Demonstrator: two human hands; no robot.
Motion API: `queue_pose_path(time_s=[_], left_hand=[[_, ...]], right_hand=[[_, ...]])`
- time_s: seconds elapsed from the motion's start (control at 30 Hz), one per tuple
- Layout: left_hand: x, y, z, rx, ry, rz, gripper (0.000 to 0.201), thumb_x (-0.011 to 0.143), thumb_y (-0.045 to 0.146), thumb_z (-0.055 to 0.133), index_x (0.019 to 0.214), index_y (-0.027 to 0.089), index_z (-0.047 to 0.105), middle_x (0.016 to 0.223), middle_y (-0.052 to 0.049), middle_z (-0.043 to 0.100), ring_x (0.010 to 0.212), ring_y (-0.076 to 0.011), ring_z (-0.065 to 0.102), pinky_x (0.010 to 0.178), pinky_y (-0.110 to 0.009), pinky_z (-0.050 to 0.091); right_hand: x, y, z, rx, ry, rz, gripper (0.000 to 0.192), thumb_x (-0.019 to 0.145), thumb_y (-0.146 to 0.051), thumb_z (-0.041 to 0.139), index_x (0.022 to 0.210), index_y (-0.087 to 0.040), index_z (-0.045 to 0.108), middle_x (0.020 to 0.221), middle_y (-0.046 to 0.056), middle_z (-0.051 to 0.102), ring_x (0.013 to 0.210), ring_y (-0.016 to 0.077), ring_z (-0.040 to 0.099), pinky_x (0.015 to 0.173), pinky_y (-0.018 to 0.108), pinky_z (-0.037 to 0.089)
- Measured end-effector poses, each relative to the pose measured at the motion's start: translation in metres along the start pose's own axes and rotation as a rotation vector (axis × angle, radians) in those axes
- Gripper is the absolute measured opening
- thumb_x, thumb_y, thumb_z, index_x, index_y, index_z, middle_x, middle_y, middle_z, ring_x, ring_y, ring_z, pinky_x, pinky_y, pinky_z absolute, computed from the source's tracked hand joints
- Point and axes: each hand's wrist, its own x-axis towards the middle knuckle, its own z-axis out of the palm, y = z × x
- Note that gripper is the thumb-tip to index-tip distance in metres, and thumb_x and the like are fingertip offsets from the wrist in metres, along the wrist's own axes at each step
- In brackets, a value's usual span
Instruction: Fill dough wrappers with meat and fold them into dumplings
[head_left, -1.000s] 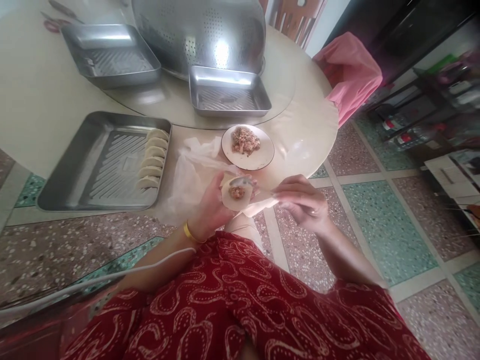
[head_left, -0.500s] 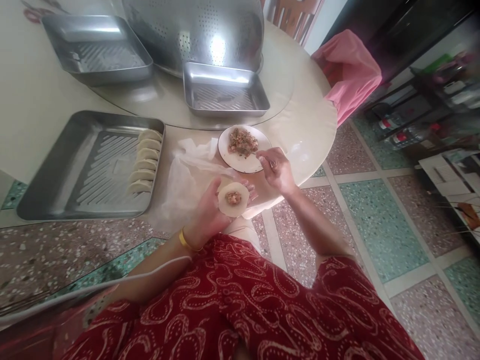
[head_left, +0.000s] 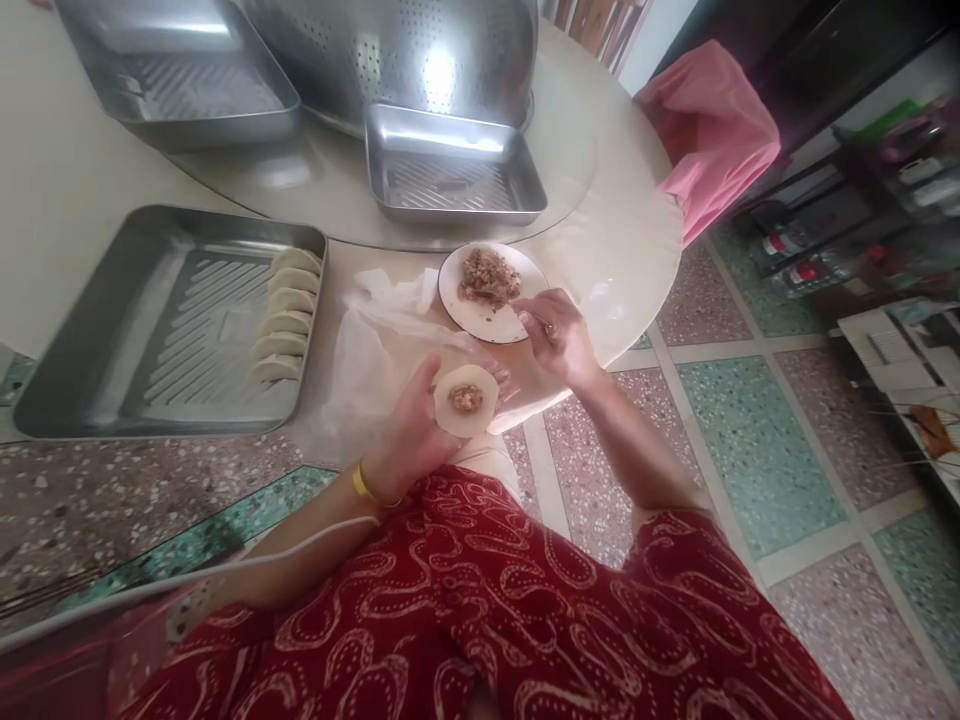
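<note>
On the palm and fingers of my left hand point(head_left: 415, 425) rests a round dumpling wrapper point(head_left: 448, 414), with a small mound of minced filling point(head_left: 466, 398) at its centre. My right hand point(head_left: 559, 335) is closed in a pinch at the right rim of a white plate point(head_left: 465, 320). It grips what looks like a spoon, mostly hidden by the fingers, its tip against the heap of filling point(head_left: 489, 273) on that plate. Several folded dumplings point(head_left: 285, 322) stand in a row along the right side of a large metal tray point(head_left: 176, 400) to the left.
Crumpled thin white sheeting point(head_left: 360, 360) lies between tray and plate. Farther back are a small metal pan point(head_left: 457, 212), another metal pan point(head_left: 202, 130) and a big perforated metal bowl point(head_left: 472, 50). A pink cloth point(head_left: 720, 140) hangs beyond the table's right edge.
The view has shifted slightly, so the pans sit a little higher in the picture. My right hand stays at the plate's rim, and the wrapper stays on my left hand.
</note>
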Motion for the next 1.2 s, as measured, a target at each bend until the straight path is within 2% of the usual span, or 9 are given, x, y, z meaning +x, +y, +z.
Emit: queue_pose_path(time_s=[0.13,0.27,0.37,0.67,0.87,0.97,1.07,1.13,1.2], left_hand=[[-0.001,0.000,-0.003,0.010,0.003,-0.005,0.052,0.099,0.044,0.035,0.118,0.004,0.062,0.108,-0.019,0.071,0.104,-0.0282,0.068,0.100,-0.043,0.051],[0.002,-0.002,-0.008,0.008,0.001,-0.042,0.056,0.099,0.046,0.035,0.121,0.002,0.061,0.114,-0.022,0.069,0.109,-0.0298,0.067,0.100,-0.043,0.052],[0.003,-0.004,-0.009,0.003,0.004,-0.037,0.057,0.098,0.045,0.036,0.123,0.000,0.059,0.116,-0.023,0.069,0.114,-0.0310,0.065,0.101,-0.044,0.052],[0.003,-0.004,-0.010,0.003,0.018,-0.058,0.064,0.099,0.049,0.036,0.133,-0.003,0.052,0.116,-0.023,0.069,0.118,-0.0309,0.063,0.102,-0.042,0.051],[0.006,-0.003,-0.011,0.012,0.041,-0.042,0.059,0.100,0.047,0.034,0.131,0.001,0.054,0.116,-0.023,0.068,0.116,-0.0305,0.064,0.102,-0.042,0.051],[0.008,-0.002,-0.010,0.002,0.047,-0.067,0.062,0.099,0.048,0.034,0.133,-0.001,0.052,0.114,-0.023,0.069,0.114,-0.0310,0.065,0.098,-0.041,0.053],[0.013,-0.002,-0.007,0.017,0.069,-0.068,0.063,0.099,0.047,0.033,0.136,-0.002,0.048,0.113,-0.024,0.069,0.112,-0.0310,0.066,0.096,-0.041,0.054],[0.017,-0.002,-0.003,0.029,0.101,-0.072,0.063,0.099,0.045,0.031,0.138,-0.002,0.045,0.112,-0.023,0.070,0.111,-0.0303,0.067,0.096,-0.042,0.054],[0.022,-0.001,0.001,0.024,0.119,-0.085,0.062,0.099,0.045,0.031,0.140,-0.001,0.043,0.111,-0.022,0.070,0.110,-0.0299,0.067,0.095,-0.042,0.055]], right_hand=[[-0.013,-0.010,-0.014,0.056,0.009,0.095,0.024,0.098,-0.038,0.050,0.095,-0.029,0.071,0.086,0.002,0.074,0.087,0.0227,0.065,0.076,0.043,0.054],[-0.027,-0.018,-0.033,0.149,-0.038,0.100,0.017,0.097,-0.035,0.054,0.097,-0.034,0.071,0.089,-0.003,0.074,0.086,0.0207,0.065,0.077,0.042,0.054],[-0.030,-0.018,-0.041,0.119,0.026,0.139,0.016,0.096,-0.036,0.056,0.097,-0.035,0.071,0.091,-0.003,0.074,0.088,0.0210,0.065,0.077,0.042,0.054],[-0.019,-0.008,-0.028,0.050,0.064,0.180,0.026,0.097,-0.046,0.050,0.093,-0.030,0.071,0.085,0.001,0.073,0.086,0.0218,0.065,0.081,0.045,0.054],[-0.027,-0.009,-0.032,0.263,-0.033,0.303,0.025,0.095,-0.048,0.054,0.092,-0.031,0.072,0.094,0.001,0.073,0.093,0.0195,0.069,0.084,0.041,0.058],[-0.034,-0.013,-0.035,0.359,-0.025,0.347,0.021,0.093,-0.045,0.058,0.089,-0.031,0.073,0.095,0.000,0.073,0.093,0.0188,0.070,0.085,0.040,0.058],[-0.037,-0.009,-0.030,0.425,0.050,0.457,0.021,0.092,-0.044,0.059,0.085,-0.029,0.072,0.089,0.000,0.073,0.089,0.0192,0.071,0.082,0.040,0.058],[-0.034,-0.002,-0.025,0.485,0.131,0.588,0.025,0.092,-0.043,0.056,0.082,-0.025,0.070,0.077,0.001,0.072,0.078,0.0188,0.071,0.074,0.040,0.059],[-0.029,0.004,-0.024,0.593,0.153,0.723,0.027,0.091,-0.040,0.050,0.080,-0.023,0.067,0.066,0.002,0.069,0.064,0.0175,0.068,0.066,0.039,0.058]])
